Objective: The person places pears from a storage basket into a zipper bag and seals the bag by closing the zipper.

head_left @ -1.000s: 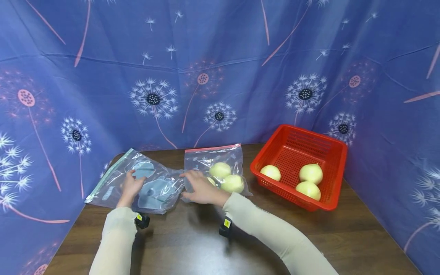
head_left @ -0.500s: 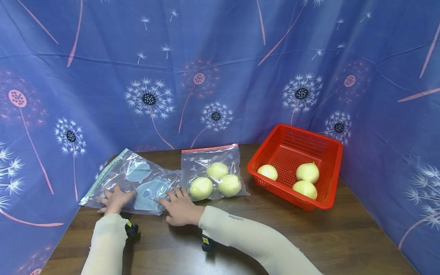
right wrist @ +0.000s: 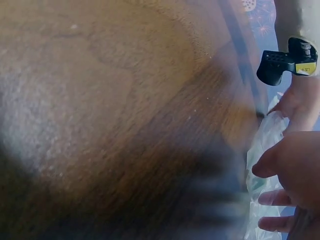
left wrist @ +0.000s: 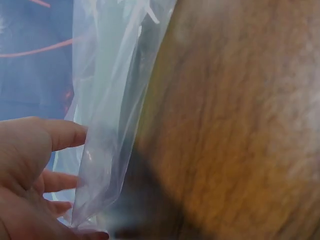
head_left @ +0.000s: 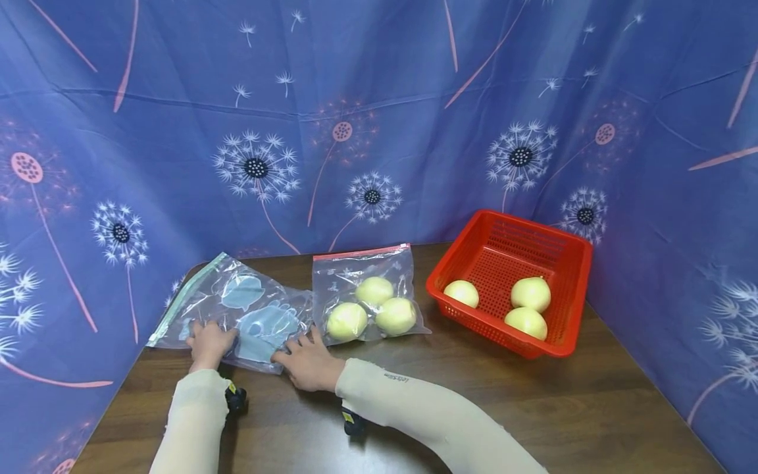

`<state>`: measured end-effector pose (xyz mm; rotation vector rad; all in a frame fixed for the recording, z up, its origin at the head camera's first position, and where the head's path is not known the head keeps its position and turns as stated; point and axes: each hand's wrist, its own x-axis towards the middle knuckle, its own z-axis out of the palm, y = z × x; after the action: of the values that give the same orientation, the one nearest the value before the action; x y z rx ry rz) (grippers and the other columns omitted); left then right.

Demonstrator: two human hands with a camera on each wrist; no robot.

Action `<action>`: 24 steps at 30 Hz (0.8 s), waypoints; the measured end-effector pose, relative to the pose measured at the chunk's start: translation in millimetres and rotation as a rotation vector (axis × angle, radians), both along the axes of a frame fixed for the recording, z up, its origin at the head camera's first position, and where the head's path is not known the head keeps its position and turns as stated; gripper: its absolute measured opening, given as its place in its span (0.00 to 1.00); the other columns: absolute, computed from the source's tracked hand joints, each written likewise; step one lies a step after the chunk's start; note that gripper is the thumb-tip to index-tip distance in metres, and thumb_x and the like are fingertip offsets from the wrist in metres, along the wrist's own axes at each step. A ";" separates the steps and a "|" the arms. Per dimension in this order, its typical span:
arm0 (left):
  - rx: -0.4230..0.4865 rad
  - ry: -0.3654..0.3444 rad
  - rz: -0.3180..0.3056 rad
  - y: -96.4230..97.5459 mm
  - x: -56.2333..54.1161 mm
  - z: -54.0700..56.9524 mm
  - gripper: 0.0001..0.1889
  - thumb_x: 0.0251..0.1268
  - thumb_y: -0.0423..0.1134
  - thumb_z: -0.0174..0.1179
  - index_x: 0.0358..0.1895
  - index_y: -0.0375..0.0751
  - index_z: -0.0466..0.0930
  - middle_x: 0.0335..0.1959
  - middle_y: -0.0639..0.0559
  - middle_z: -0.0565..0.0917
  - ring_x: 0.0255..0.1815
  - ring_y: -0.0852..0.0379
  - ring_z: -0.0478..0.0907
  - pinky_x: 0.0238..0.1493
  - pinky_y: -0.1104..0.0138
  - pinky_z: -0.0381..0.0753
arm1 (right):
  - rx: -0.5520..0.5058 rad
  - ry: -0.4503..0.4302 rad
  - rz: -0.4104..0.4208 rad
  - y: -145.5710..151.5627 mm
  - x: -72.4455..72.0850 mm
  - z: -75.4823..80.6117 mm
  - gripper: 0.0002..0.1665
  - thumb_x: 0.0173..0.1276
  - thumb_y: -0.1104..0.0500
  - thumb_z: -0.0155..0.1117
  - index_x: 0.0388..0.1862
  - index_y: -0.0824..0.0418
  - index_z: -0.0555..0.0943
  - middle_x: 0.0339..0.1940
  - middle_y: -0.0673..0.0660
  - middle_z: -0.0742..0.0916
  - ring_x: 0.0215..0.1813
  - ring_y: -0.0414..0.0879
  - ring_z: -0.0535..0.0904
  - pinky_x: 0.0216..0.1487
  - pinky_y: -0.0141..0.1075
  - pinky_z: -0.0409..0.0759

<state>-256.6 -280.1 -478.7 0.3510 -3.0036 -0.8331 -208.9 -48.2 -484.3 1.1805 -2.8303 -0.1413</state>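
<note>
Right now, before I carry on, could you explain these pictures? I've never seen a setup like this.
No machine here: these are a person's left hand and right hand. The head camera looks forward and down; each wrist camera views that hand's work close up. On the wooden table lie a green-edged zip bag with pale blue shapes and, to its right, a red-edged zip bag holding three round yellow-green fruits. Farther right, a red plastic basket holds three more. Both hands touch the green-edged zip bag with outstretched fingers; neither clearly grips anything.

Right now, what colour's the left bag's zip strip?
Pale green zip strip, clearest in the head view.
</note>
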 end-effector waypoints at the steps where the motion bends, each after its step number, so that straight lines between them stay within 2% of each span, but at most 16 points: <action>1: -0.018 0.027 -0.012 1.5 -0.2 -0.3 0.31 0.64 0.41 0.53 0.55 0.08 0.65 0.65 0.11 0.53 0.68 0.18 0.47 0.61 0.34 0.56 | 0.002 0.009 0.002 0.0 0.0 -0.3 0.26 0.73 0.51 0.58 0.69 0.38 0.70 0.62 0.48 0.78 0.65 0.50 0.71 0.70 0.56 0.59; 3: -0.031 0.089 -0.027 4.1 -0.2 -1.3 0.28 0.62 0.38 0.54 0.48 0.06 0.67 0.62 0.11 0.57 0.68 0.21 0.49 0.62 0.36 0.52 | 0.005 0.029 0.005 0.3 0.1 -1.1 0.25 0.72 0.53 0.58 0.67 0.39 0.72 0.60 0.48 0.79 0.64 0.50 0.72 0.69 0.56 0.60; 6: -0.037 0.177 -0.019 8.1 -0.2 -2.8 0.26 0.58 0.36 0.56 0.43 0.06 0.69 0.61 0.13 0.60 0.66 0.23 0.53 0.61 0.38 0.53 | 0.012 0.077 0.011 0.9 0.4 -1.4 0.23 0.72 0.54 0.59 0.64 0.39 0.73 0.56 0.48 0.80 0.60 0.48 0.74 0.67 0.54 0.62; 12: 0.009 0.295 0.076 15.8 3.2 2.2 0.34 0.49 0.32 0.62 0.55 0.07 0.64 0.63 0.19 0.60 0.57 0.19 0.58 0.55 0.37 0.62 | -0.020 0.144 0.026 1.6 0.3 -1.4 0.17 0.71 0.52 0.60 0.58 0.39 0.75 0.48 0.47 0.81 0.51 0.45 0.76 0.59 0.50 0.67; 17: 0.024 0.423 0.111 19.7 3.5 16.1 0.39 0.46 0.30 0.66 0.63 0.13 0.62 0.65 0.24 0.60 0.58 0.22 0.58 0.52 0.37 0.64 | -0.061 0.160 0.032 1.0 -1.9 2.0 0.17 0.71 0.53 0.61 0.57 0.39 0.75 0.49 0.46 0.81 0.50 0.45 0.75 0.57 0.51 0.69; 24: 0.030 0.565 0.085 30.3 3.7 43.3 0.41 0.45 0.26 0.67 0.67 0.17 0.61 0.69 0.27 0.60 0.65 0.24 0.56 0.56 0.36 0.64 | -0.089 0.179 0.047 4.9 -4.3 12.2 0.16 0.73 0.50 0.60 0.57 0.39 0.75 0.49 0.46 0.80 0.47 0.44 0.74 0.47 0.41 0.69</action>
<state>-252.9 -249.8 -435.4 0.1976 -2.4394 -0.8045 -213.2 -43.3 -472.1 1.1532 -2.6239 -0.1105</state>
